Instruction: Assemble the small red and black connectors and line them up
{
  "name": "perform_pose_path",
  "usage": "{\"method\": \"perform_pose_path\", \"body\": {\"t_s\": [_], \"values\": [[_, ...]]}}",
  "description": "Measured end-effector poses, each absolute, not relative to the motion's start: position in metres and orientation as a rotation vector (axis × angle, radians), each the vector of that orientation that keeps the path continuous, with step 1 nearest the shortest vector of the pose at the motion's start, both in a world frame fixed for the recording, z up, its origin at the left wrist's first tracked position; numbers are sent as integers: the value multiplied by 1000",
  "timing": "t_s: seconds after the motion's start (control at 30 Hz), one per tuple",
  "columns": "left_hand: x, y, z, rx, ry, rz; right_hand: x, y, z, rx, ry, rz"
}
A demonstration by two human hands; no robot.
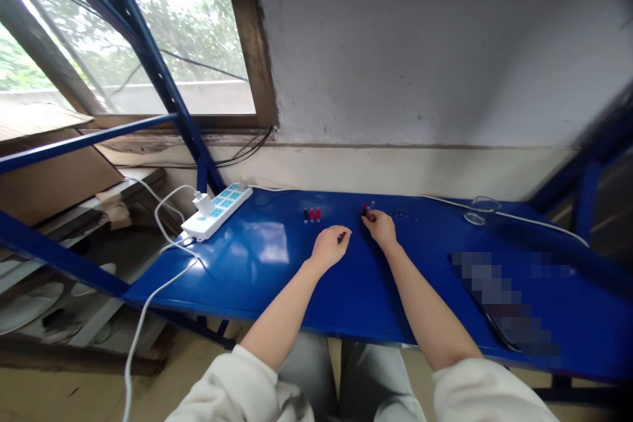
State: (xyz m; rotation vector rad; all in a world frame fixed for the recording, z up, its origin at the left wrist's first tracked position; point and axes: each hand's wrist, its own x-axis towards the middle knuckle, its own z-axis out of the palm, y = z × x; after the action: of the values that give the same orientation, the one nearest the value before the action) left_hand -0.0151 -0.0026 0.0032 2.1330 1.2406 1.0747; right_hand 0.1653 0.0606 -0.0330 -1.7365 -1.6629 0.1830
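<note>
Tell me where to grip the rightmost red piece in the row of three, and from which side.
Probably pinch the rightmost red piece at mid-length, coming from its right: the body is slim and longer than wide, the other red piece sits close on its left, and a gap of blue tabletop lies on its right. Whether it stands or lies, I cannot tell.

- The person's left hand (330, 247) is above the blue table (277, 290), with fingers curled; something small and dark shows between them, too small to identify.
- The right hand (382, 229) reaches farther; its fingertips are at a small red and dark piece (364, 209).
- Between the hands, farther back, three small pieces (312, 215) stand in a row, one black and two red.
- At the table's left end, one white plug (202, 204) sits in the power strip (225, 212).
</note>
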Motion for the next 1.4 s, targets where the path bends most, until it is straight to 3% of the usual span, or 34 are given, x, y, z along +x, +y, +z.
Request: {"method": "perform_pose_path", "body": {"t_s": [0.63, 0.97, 1.4], "values": [[-16, -3, 2, 2139, 1274, 1047, 171, 54, -29, -1937, -1629, 108], [-32, 7, 1, 2003, 1888, 956, 169, 54, -23, -2069, -1636, 122], [-37, 17, -4, 1971, 1955, 901, 152, 29, -3, -2104, -1769, 94]]}}
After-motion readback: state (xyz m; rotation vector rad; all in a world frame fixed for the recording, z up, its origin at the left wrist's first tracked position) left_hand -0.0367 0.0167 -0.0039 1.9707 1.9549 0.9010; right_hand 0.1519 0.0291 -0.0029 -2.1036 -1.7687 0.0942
